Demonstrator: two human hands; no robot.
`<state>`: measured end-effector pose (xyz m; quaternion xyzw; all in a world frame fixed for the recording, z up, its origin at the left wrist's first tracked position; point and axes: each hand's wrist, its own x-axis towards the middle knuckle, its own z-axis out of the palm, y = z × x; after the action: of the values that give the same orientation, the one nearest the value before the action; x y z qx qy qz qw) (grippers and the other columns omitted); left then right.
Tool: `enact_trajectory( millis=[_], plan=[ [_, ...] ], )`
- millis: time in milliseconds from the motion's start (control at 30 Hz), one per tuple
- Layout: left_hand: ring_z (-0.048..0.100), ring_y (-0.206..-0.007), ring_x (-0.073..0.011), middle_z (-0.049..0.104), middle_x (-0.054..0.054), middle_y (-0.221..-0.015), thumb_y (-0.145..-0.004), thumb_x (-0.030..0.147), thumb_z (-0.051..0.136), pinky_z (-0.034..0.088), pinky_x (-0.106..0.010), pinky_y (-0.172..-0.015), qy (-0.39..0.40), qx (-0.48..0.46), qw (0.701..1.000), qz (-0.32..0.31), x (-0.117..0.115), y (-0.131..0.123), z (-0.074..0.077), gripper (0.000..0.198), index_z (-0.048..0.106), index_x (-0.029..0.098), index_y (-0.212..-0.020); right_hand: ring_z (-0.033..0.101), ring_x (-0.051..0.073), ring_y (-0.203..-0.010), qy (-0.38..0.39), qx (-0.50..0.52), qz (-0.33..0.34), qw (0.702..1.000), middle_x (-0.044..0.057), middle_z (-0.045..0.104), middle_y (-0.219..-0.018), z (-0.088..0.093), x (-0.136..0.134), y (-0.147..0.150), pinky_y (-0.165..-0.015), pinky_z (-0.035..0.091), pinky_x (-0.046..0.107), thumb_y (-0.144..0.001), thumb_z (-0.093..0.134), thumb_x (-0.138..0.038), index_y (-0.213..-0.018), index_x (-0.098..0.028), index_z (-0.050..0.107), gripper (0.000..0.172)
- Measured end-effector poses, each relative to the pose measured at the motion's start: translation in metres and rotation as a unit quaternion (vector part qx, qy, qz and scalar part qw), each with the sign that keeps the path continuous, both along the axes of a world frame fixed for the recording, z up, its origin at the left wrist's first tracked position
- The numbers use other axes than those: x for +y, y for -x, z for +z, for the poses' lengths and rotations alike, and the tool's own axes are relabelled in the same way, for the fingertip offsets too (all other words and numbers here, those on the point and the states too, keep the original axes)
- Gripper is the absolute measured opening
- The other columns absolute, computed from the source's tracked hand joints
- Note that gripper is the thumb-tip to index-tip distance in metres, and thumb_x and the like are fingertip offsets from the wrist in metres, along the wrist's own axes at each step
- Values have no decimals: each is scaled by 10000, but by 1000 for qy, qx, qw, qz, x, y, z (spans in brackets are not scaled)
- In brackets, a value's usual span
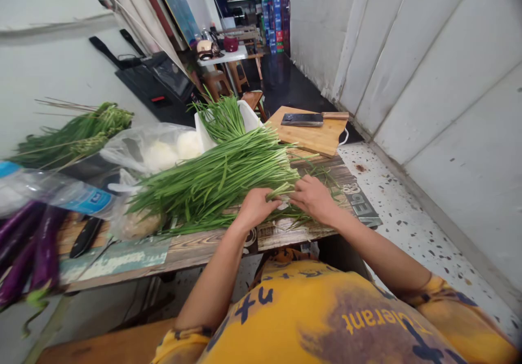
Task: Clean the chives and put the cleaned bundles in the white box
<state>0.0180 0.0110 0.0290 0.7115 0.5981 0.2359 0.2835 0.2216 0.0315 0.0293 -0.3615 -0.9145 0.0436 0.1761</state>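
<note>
A large pile of garlic chives [212, 173] lies across the table in front of me, pale stem ends to the right. My left hand [258, 207] is at the near edge of the pile, thumb and fingers closed round a few chive stems. At the cut ends of those same stems, my right hand [313, 198] pinches with its fingertips. Exactly what sits between the right fingertips is too small to make out, but the stems run into them. Loose chive bits lie under and around both hands. More chives [226, 116] stand in a white container [249, 115] behind the pile.
A cleaver [304, 119] rests on a wooden cutting board [285, 133] at the back right. Leftward are a bag of white vegetables [161, 154], a plastic bottle [87, 196], a black-handled knife [86, 237] and eggplants [47, 244]. The table's front edge [191, 252] is near my body.
</note>
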Motion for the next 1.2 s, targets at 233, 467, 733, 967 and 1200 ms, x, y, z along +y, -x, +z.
enact_trajectory(
  millis=[233,467,733,967,1200],
  plan=[
    [619,-737,-166,702,-1,-768,-715,324,630,419,-249,-695,-34,-48,998,28,0,-3,6,191,704,170,-802,492,127,-631,296,422,-95,851,4,567,-652,-20,2,19,-610,361,267,-762,631,-384,-663,-186,682,227],
    [621,-736,-178,697,-15,-758,-717,318,622,420,-267,-705,-16,-38,998,36,-2,-1,3,187,699,166,-794,425,112,-567,277,471,-219,809,-14,520,-588,-18,11,7,-568,329,258,-700,647,-438,-613,-169,602,286],
    [600,-795,-164,685,-5,-834,-817,324,490,415,-248,-732,-89,-51,991,82,3,6,2,225,662,180,-839,435,195,-819,10,67,-96,993,66,530,-810,-18,12,-6,-705,321,303,-827,593,-329,-720,-182,646,189],
    [578,-767,-142,662,-19,-852,-882,285,390,407,-250,-738,-110,-56,990,70,1,8,4,252,606,181,-802,383,247,-879,-55,-73,-148,985,117,518,-883,-29,24,13,-694,292,340,-860,529,-264,-761,-177,676,198],
    [598,-771,-164,669,-25,-837,-820,301,529,426,-263,-727,-95,-41,993,61,0,5,-1,197,638,173,-922,473,176,-808,56,141,-65,986,61,563,-829,-19,14,-5,-720,368,294,-826,590,-230,-785,-170,674,111]
  ],
)
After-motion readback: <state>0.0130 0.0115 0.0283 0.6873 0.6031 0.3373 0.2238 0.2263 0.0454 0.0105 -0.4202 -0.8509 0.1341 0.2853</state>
